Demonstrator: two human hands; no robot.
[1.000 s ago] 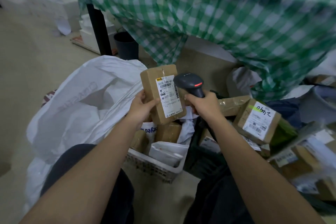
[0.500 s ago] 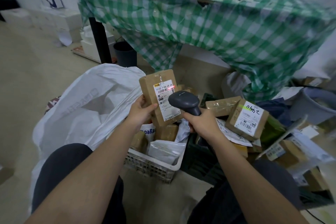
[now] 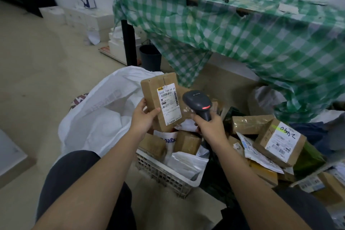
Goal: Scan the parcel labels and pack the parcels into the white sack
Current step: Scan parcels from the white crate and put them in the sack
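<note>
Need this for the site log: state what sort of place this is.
Probably a small parcel sorting room: a scanner aimed at a labelled parcel, more parcels heaped on the floor, a white sack open alongside.

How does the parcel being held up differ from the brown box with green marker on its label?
The held parcel is gripped upright in the left hand; the marked box lies tilted on the pile. The held parcel's label is print only; the marked box's bears handwriting and a green stroke. Both are brown cardboard with white labels.
</note>
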